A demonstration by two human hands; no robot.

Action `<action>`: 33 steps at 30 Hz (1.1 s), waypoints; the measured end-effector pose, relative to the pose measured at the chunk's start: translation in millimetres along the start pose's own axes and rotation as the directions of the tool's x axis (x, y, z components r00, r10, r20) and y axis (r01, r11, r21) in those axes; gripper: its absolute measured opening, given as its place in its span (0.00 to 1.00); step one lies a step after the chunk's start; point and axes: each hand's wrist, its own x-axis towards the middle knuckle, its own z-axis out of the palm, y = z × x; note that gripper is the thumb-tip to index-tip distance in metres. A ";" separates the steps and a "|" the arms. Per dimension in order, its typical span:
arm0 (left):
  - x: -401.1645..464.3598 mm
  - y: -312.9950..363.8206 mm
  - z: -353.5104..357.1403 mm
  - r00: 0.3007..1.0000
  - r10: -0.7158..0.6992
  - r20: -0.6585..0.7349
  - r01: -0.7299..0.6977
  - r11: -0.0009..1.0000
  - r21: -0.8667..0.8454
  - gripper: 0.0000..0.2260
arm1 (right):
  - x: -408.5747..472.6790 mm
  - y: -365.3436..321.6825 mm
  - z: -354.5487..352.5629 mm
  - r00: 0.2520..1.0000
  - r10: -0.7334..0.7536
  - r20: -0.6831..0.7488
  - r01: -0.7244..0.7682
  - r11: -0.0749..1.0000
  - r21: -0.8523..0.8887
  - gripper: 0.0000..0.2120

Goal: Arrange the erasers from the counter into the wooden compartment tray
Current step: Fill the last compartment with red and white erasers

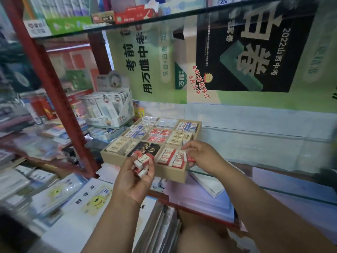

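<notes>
At the centre of the frame, a person's left hand (135,177) grips a small stack of red-and-white erasers (141,162) just in front of the wooden compartment tray (169,172), which sits on the glass bench (273,190). To the right, the right hand (200,157) reaches over the tray's near right compartment, its fingers curled around one red eraser (190,159) at the compartment's edge. That compartment holds rows of red-and-white erasers; the others hold blue, red and cream ones. A display box of stationery (111,108) stands at left of the tray, with a dark poster (255,42) in the upper right.
</notes>
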 end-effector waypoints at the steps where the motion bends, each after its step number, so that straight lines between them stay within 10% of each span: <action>1: 1.9 2.7 -1.8 1.000 0.002 -0.012 -0.002 1.000 -0.005 0.08 | 1.3 -1.1 2.2 0.999 -0.002 0.041 0.005 0.998 -0.063 0.12; 6: 12.7 3.6 -8.1 0.999 -0.029 -0.038 0.030 0.999 0.023 0.09 | 5.7 -5.1 6.4 0.992 -0.029 0.122 0.064 0.953 -0.295 0.12; 11: 15.0 4.5 -3.2 0.999 -0.024 -0.043 0.025 0.999 0.033 0.08 | 19.1 -14.6 5.5 0.998 -0.030 0.058 0.040 0.985 -0.168 0.07; 18: 13.9 -1.4 0.7 0.997 0.024 -0.067 -0.018 0.996 0.082 0.05 | 56.7 4.8 31.9 0.914 -0.406 -0.029 0.311 0.744 -0.592 0.13; 33: 15.9 -2.9 -0.5 0.997 0.037 -0.067 -0.030 0.996 0.089 0.05 | 60.3 22.2 31.8 0.970 -0.234 -0.068 0.219 0.961 -0.170 0.06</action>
